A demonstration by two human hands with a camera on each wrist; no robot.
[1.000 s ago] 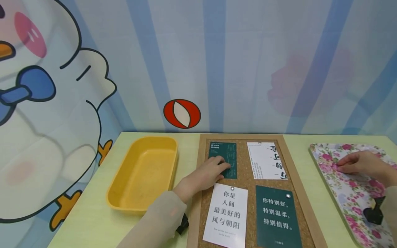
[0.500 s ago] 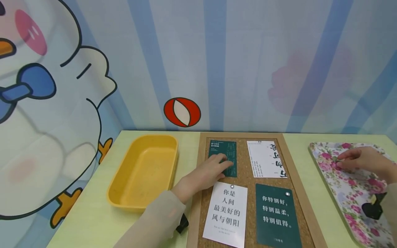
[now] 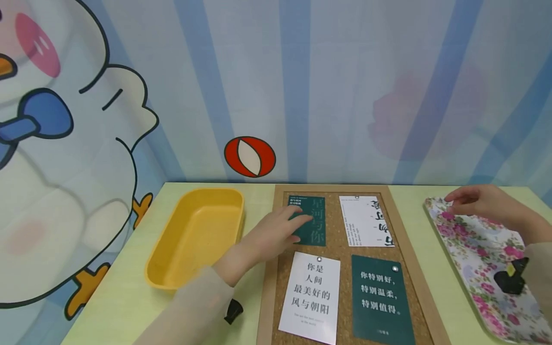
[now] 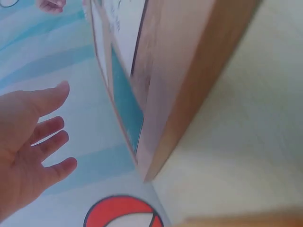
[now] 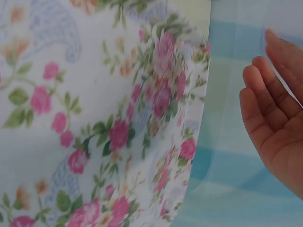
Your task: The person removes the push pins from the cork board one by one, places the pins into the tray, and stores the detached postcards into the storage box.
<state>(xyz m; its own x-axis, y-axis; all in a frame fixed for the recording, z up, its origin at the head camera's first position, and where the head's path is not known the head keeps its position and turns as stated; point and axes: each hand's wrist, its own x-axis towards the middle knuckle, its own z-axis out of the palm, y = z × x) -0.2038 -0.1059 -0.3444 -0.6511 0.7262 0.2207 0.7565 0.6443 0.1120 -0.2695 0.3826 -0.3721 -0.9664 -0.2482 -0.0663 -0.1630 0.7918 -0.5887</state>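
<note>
My left hand (image 3: 271,235) hovers over the left side of a dark green card (image 3: 317,223) at the corkboard's upper left. In the left wrist view its fingers are spread, holding nothing and standing apart from the board. Part of the card is hidden behind the hand. My right hand (image 3: 493,206) is above the far end of a flowered tray (image 3: 470,261). Loosely bent and with nothing seen between them, its fingers (image 5: 258,106) are clear of the tray in the right wrist view. The corkboard (image 3: 336,256) has a light wooden frame.
Also on the board are a white card (image 3: 366,223) at upper right, another white card (image 3: 310,299) at lower left and a green card (image 3: 381,306) at lower right, each with a round pin. A yellow basin (image 3: 196,235) stands left of the board.
My left hand has drawn up and left off the green card, uncovering more of its print. Over the tray, my right hand has lifted and moved toward the far edge.
</note>
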